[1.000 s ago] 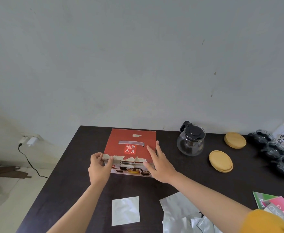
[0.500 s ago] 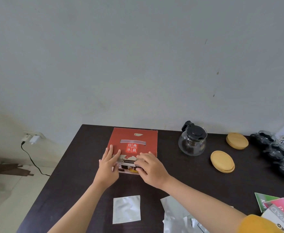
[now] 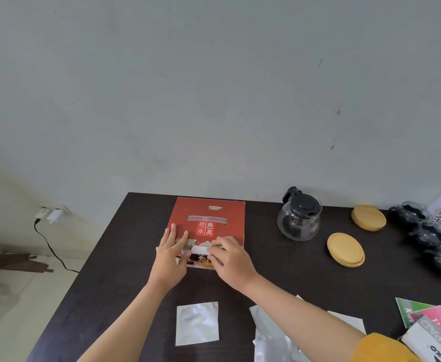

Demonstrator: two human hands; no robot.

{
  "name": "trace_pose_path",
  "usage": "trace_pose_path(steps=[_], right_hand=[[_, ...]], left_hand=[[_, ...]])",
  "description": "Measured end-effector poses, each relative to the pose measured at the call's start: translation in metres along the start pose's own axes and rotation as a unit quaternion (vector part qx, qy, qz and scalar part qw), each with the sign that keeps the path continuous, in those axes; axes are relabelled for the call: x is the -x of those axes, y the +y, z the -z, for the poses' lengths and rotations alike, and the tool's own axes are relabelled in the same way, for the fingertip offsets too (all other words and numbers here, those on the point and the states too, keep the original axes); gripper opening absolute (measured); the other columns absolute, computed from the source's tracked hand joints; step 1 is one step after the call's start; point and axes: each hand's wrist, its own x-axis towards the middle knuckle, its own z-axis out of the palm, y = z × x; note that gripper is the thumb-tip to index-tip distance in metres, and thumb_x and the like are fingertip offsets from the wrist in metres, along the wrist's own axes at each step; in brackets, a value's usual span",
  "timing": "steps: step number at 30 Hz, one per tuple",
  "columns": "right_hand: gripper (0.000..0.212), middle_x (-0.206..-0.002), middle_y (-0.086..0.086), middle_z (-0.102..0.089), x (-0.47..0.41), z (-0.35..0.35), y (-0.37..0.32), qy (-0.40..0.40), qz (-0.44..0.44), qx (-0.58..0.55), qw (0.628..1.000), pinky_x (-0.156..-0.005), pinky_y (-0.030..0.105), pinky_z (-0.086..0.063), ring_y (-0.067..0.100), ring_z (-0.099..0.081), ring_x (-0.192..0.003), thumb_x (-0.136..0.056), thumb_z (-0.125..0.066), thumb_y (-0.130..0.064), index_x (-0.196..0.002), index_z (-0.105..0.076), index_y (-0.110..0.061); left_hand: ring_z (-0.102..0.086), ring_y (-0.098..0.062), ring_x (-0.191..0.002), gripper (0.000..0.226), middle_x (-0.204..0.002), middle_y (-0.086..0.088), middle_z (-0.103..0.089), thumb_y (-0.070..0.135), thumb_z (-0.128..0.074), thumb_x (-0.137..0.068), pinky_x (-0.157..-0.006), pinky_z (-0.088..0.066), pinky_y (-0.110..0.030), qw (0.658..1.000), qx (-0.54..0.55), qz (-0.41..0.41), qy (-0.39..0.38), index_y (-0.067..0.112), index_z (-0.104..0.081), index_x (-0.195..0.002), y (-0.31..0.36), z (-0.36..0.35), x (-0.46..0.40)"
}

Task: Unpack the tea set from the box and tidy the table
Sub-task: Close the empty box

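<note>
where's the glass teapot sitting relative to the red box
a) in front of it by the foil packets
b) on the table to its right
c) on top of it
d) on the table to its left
b: the glass teapot with its black lid stands on the dark table to the right of the red box, apart from it, with the round wooden lids further right.

Plain grey wall (image 3: 214,87), dark table (image 3: 104,270), pale tiled floor (image 3: 18,296), white charger (image 3: 55,216) plugged in
</note>
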Motion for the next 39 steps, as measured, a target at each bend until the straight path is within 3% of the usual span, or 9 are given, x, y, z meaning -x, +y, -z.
trace_pose_path(steps=[18, 26, 29, 32, 34, 35, 39], right_hand=[[0.013, -0.097, 0.003, -0.068, 0.002, -0.002, -0.002, 0.010, -0.004, 0.018, 1.000, -0.076, 0.030, -0.055, 0.023, -0.066, -0.094, -0.072, -0.082, -0.016, -0.085, -0.078, -0.016], [0.016, -0.092, 0.002, -0.066, -0.003, -0.006, -0.006, 0.025, -0.054, -0.001, 0.998, -0.072, 0.029, -0.059, 0.020, -0.065, -0.089, -0.077, -0.078, -0.014, -0.091, -0.073, -0.011], [0.026, -0.104, 0.003, -0.066, -0.006, -0.003, -0.008, 0.021, -0.091, 0.024, 0.995, -0.084, 0.043, -0.057, 0.023, -0.064, -0.100, -0.078, -0.076, -0.023, -0.101, -0.070, -0.014], [0.046, -0.130, 0.011, -0.058, -0.009, -0.002, -0.009, -0.029, -0.149, 0.107, 0.983, -0.104, 0.066, -0.034, 0.033, -0.051, -0.127, -0.078, -0.070, -0.041, -0.116, -0.063, -0.017], [0.061, -0.145, 0.019, -0.044, -0.009, -0.001, -0.009, -0.056, -0.198, 0.141, 0.968, -0.106, 0.064, -0.015, 0.040, -0.037, -0.137, -0.079, -0.059, -0.052, -0.127, -0.056, -0.016], [0.069, -0.149, 0.023, -0.038, -0.007, -0.002, -0.010, -0.069, -0.229, 0.150, 0.959, -0.105, 0.062, -0.012, 0.043, -0.033, -0.139, -0.079, -0.053, -0.058, -0.132, -0.052, -0.014], [0.087, -0.149, 0.029, -0.033, -0.005, -0.007, -0.015, -0.096, -0.325, 0.139, 0.930, -0.102, 0.063, -0.028, 0.048, -0.037, -0.134, -0.079, -0.037, -0.071, -0.141, -0.045, -0.010]], left_hand=[[0.008, -0.006, -0.140, 0.056, -0.155, 0.007, -0.006, 0.022, -0.061, -0.090, -0.116, -0.010, -0.044, 1.000, 0.011, 0.009, 0.010, 0.022, -0.040, -0.141, 0.001, -0.004, 0.000], [0.000, -0.008, -0.143, 0.048, -0.157, 0.002, -0.015, 0.027, -0.058, -0.092, -0.118, -0.018, -0.049, 0.999, 0.030, 0.026, 0.037, 0.022, -0.046, -0.138, 0.000, -0.008, -0.002], [-0.003, -0.010, -0.145, 0.047, -0.157, 0.002, -0.017, 0.031, -0.056, -0.092, -0.118, -0.015, -0.049, 0.998, 0.016, 0.036, 0.045, 0.023, -0.047, -0.138, 0.001, -0.011, -0.002], [-0.004, -0.013, -0.146, 0.047, -0.156, 0.003, -0.017, 0.033, -0.056, -0.092, -0.116, -0.008, -0.050, 0.998, -0.003, 0.036, 0.048, 0.024, -0.048, -0.137, 0.000, -0.012, -0.002], [-0.008, -0.015, -0.146, 0.046, -0.156, 0.001, -0.020, 0.033, -0.057, -0.091, -0.116, -0.006, -0.051, 0.998, -0.015, 0.032, 0.055, 0.024, -0.049, -0.136, -0.001, -0.013, -0.002], [-0.011, -0.017, -0.146, 0.045, -0.155, 0.000, -0.023, 0.032, -0.058, -0.091, -0.115, -0.006, -0.051, 0.997, -0.024, 0.029, 0.062, 0.024, -0.051, -0.135, 0.000, -0.013, -0.001], [-0.017, -0.029, -0.145, 0.043, -0.154, -0.011, -0.028, 0.028, -0.065, -0.087, -0.110, -0.010, -0.059, 0.993, -0.088, 0.020, 0.083, 0.023, -0.057, -0.129, -0.001, -0.017, -0.001]])
